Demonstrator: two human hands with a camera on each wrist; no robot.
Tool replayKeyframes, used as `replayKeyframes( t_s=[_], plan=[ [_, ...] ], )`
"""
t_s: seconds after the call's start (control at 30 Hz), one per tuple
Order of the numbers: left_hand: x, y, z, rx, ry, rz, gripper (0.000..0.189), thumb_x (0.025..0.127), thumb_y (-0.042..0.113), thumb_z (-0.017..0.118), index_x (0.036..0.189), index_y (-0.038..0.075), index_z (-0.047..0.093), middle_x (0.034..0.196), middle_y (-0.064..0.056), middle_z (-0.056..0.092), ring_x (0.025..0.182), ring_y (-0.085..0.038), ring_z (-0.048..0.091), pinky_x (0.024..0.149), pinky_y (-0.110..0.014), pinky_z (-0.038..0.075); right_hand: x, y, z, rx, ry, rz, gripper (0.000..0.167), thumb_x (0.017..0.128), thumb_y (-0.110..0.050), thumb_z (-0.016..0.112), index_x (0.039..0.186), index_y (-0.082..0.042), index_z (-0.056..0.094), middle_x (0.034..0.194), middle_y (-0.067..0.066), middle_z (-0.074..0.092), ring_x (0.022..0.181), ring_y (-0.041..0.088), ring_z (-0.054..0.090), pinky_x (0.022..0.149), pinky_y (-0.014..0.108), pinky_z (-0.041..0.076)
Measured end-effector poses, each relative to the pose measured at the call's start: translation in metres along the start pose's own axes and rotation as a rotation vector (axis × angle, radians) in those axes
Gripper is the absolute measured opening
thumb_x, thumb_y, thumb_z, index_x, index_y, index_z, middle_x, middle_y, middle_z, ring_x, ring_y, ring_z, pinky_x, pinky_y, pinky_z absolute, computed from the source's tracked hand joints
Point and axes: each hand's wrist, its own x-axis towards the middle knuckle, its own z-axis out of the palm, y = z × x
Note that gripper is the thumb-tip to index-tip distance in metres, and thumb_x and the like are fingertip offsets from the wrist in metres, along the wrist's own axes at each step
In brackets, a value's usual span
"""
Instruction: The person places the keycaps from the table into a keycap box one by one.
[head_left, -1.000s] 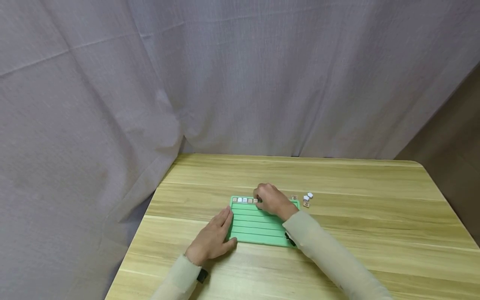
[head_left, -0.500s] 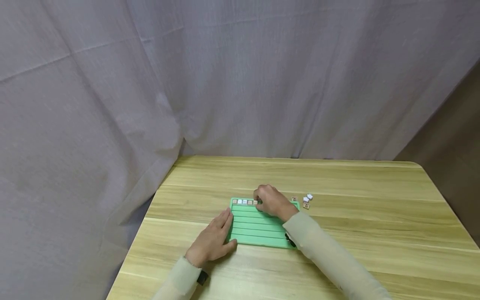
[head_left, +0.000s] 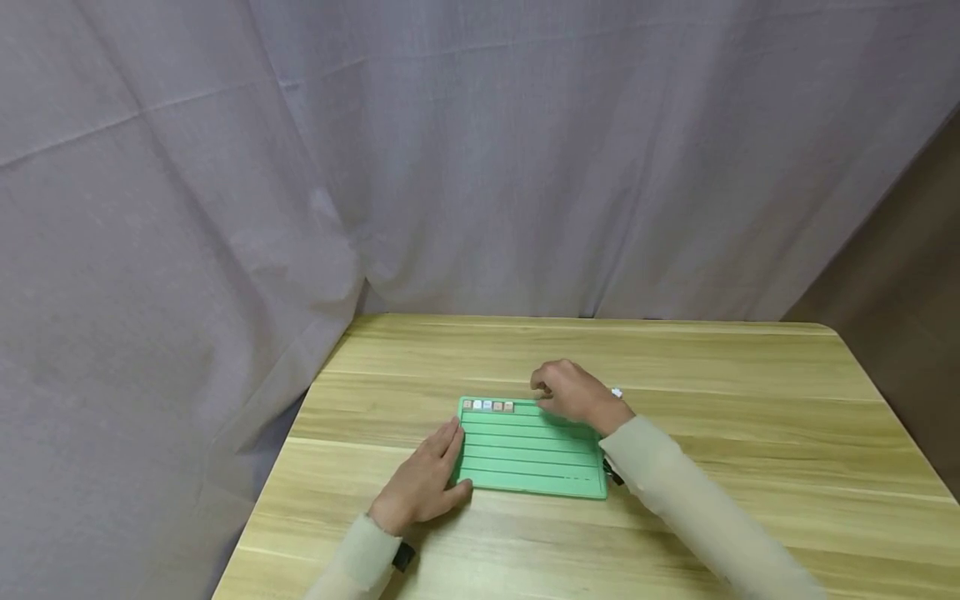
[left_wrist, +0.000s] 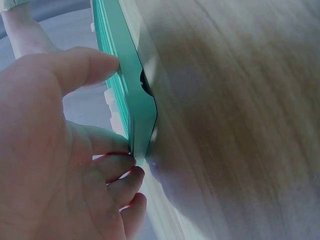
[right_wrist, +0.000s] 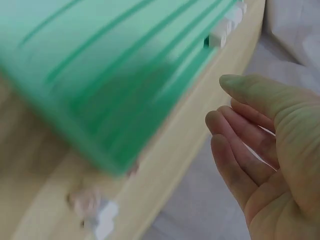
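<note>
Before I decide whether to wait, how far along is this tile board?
Looks done: five tiles on the green board, along its far side. In hand: nothing; left hand touching the board, empty right hand nearby. Remaining, probably: loose pieces beside the board.

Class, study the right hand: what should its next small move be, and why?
Probably reach for a loose piece beside the green board: the right hand looks empty, the left hand touches the board's edge, and the far row's five tiles leave space.
</note>
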Motion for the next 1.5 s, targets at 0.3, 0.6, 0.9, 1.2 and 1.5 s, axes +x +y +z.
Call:
replayKeyframes(
  t_s=[0.3, 0.6, 0.9, 1.2, 1.5],
  plan=[
    [-0.001, -0.002, 0.001, -0.003, 0.005, 0.000, 0.083, 0.102, 0.039, 0.058, 0.162, -0.010, 0.028, 0.174, -0.025, 0.024, 0.161, -0.039, 0.029, 0.131, -0.052, 0.033, -0.026, 0.031, -0.037, -0.053, -0.034, 0.010, 0.021, 0.093, -0.008, 0.079, 0.112, -0.002, 0.076, 0.114, 0.016, 0.078, 0.104, 0.031, 0.074, 0.086, 0.043, 0.064],
    [-0.001, -0.002, 0.001, 0.001, 0.012, -0.008, 0.082, 0.102, 0.039, 0.057, 0.162, -0.009, 0.030, 0.174, -0.024, 0.025, 0.161, -0.039, 0.030, 0.131, -0.051, 0.032, -0.047, 0.064, -0.053, -0.141, -0.035, -0.042, 0.025, 0.088, 0.000, 0.082, 0.112, 0.000, 0.077, 0.113, 0.015, 0.077, 0.103, 0.029, 0.075, 0.083, 0.039, 0.066],
    [0.000, -0.002, 0.002, 0.001, 0.009, -0.015, 0.082, 0.102, 0.040, 0.057, 0.162, -0.009, 0.030, 0.174, -0.023, 0.025, 0.161, -0.038, 0.029, 0.132, -0.050, 0.032, -0.052, 0.084, -0.052, -0.156, -0.044, -0.110, 0.016, 0.087, 0.003, 0.081, 0.102, -0.001, 0.076, 0.104, 0.015, 0.077, 0.093, 0.028, 0.074, 0.075, 0.035, 0.064],
    [0.000, -0.001, 0.001, 0.002, 0.008, -0.005, 0.082, 0.103, 0.041, 0.057, 0.162, -0.009, 0.030, 0.174, -0.024, 0.024, 0.161, -0.038, 0.029, 0.131, -0.052, 0.032, -0.057, 0.103, -0.040, -0.172, -0.041, -0.114, 0.016, 0.087, 0.006, 0.080, 0.093, -0.007, 0.074, 0.095, 0.007, 0.074, 0.086, 0.018, 0.070, 0.070, 0.029, 0.062],
    [-0.001, -0.001, 0.003, -0.003, 0.003, -0.007, 0.083, 0.102, 0.041, 0.057, 0.162, -0.008, 0.029, 0.174, -0.023, 0.024, 0.161, -0.038, 0.029, 0.131, -0.051, 0.032, -0.060, 0.109, -0.027, -0.163, -0.025, -0.108, 0.018, 0.088, 0.005, 0.078, 0.088, -0.012, 0.072, 0.092, 0.001, 0.073, 0.084, 0.009, 0.065, 0.070, 0.027, 0.060]
  ],
)
